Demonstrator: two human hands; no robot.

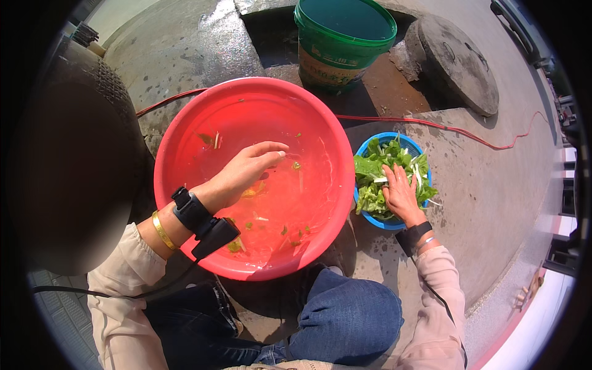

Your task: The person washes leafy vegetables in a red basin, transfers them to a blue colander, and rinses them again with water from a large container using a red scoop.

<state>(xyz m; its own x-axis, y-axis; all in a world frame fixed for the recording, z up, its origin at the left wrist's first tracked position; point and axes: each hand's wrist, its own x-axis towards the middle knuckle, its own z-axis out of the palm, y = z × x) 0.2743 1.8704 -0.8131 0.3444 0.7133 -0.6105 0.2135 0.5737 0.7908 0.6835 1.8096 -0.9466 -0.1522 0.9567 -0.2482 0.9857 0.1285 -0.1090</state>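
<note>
A wide red plastic basin (252, 85) of water stands before me, with several scraps of leaf and pale stalk (261, 218) in it. Over its middle hangs my left hand (249, 169), fingers loosely bent and nothing in them. Whether its fingertips touch the water I cannot tell. To the right of the basin, a blue plastic basket (386, 223) is heaped with cut leafy greens (374, 169). My right hand (401, 192) rests on top of the heap with its fingers spread, palm down. What lies beneath that palm is hidden.
Behind the basin, a green bucket (342, 51) holds liquid beside an opening in the concrete. A round concrete lid (458, 64) leans at that opening's right. A red cable (444, 127) crosses the ground behind the basin. A large dark rounded object (88, 162) stands left.
</note>
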